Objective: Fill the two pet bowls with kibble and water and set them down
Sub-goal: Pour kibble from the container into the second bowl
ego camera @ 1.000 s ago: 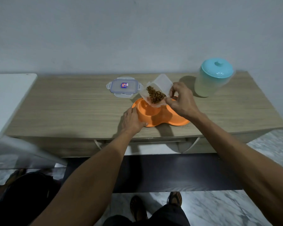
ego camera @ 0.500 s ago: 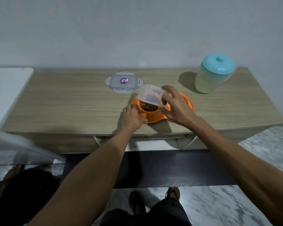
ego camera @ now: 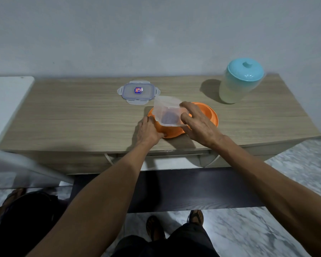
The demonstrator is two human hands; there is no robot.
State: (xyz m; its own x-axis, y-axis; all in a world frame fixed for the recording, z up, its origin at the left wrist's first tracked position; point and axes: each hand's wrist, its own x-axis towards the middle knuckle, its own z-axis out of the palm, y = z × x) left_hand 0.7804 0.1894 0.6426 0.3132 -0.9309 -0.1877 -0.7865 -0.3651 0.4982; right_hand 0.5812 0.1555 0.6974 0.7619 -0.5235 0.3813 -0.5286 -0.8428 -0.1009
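White counter [ego camera: 7,101] far left, butted up against the wooden cabinet top [ego camera: 72,119].

Snap-lock lid [ego camera: 138,91] lies flat on the wood toward the back. It touches nothing and sits just behind and left of the bowl.

Left hand [ego camera: 148,130] is on the left rim of the orange double bowl [ego camera: 209,115]. Fingers are curled against its outer side, thumb along the near edge, gripping it. The bowl sits flat on the cabinet top, mid-width, near the front edge.

Clear container [ego camera: 170,112] is tipped well over, mouth down, above the bowl's left compartment. Kibble [ego camera: 170,118] shows through the wall as a dark blurred patch (can't tell if it's in the container or already in the bowl).

Right hand [ego camera: 200,123] holds the container's right side, thumb and curled fingers clamped round it, wrist over the middle of the bowl. The right compartment's far rim shows beyond the knuckles.

Pale jug with a teal lid [ego camera: 239,82] stands upright at back right, lid seated, well apart from the bowl. Contents: cannot tell.
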